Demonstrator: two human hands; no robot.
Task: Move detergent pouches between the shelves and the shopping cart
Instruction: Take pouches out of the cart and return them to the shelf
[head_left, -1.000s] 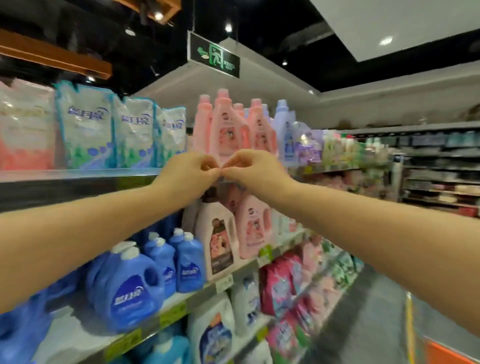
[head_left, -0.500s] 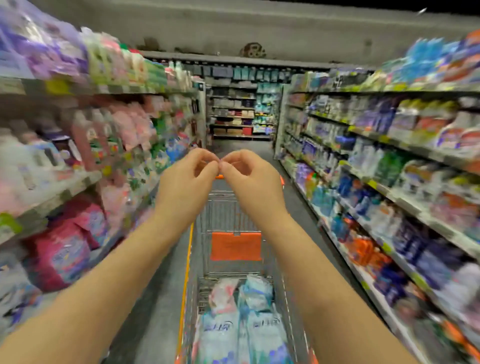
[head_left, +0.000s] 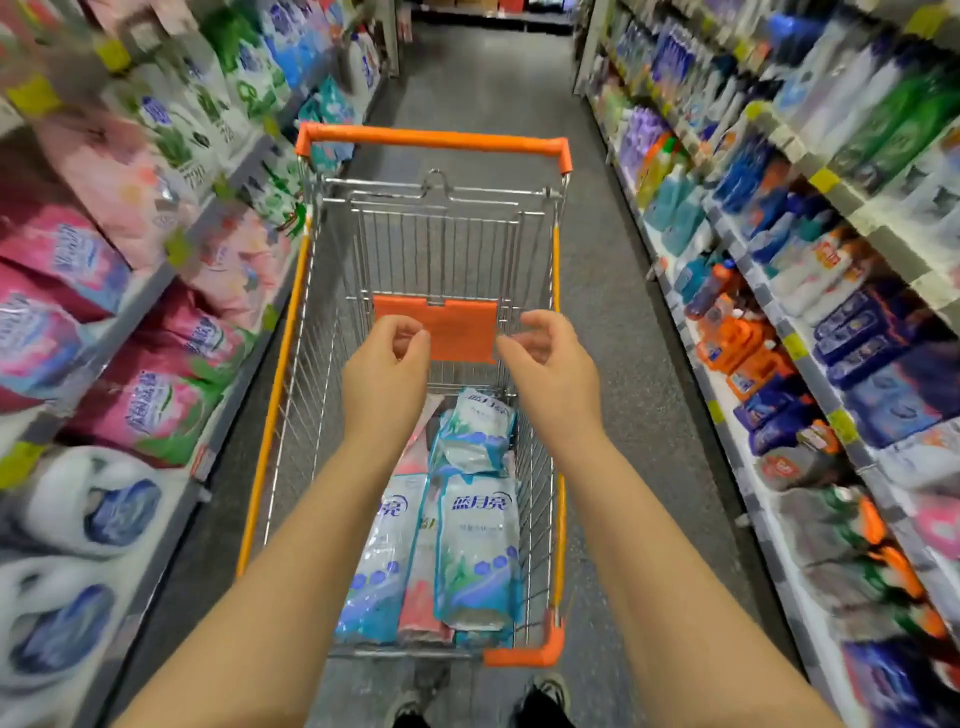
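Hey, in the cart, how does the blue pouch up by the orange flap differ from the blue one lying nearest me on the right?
The far pouch is crumpled and bent; the near right pouch lies flat and smooth. The far pouch shows only part of its front; the near right pouch shows nearly all. Both are blue-and-white with the same blue logo, inside the shopping cart.

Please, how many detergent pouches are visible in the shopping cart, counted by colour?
Blue-and-white pouches: 3
Pink pouches, partly hidden: 2
Total visible: 5
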